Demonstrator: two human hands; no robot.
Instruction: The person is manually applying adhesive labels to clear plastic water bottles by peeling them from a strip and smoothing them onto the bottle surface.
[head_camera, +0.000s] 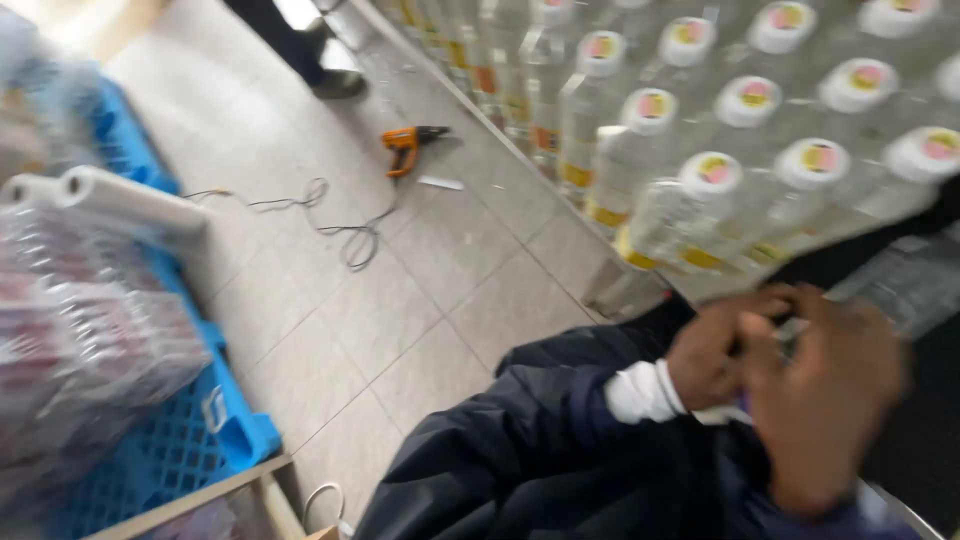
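Hands meet low at the right, close together. The left hand (712, 352) and right hand (822, 392) curl around something small between them, too blurry to name. They seem to be fiddling with it. Clear bottles (700, 190) with white caps stand just above. An orange drill (405, 148) lies on the floor (440, 260).

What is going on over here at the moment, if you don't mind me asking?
A person in a dark jacket has both hands together low in the picture, the left hand and right hand working at something small between them; blur hides what it is. Just above stand rows of clear bottles with white caps. An orange drill and a loose cable lie on the tiled floor, and wrapped goods sit on a blue pallet.
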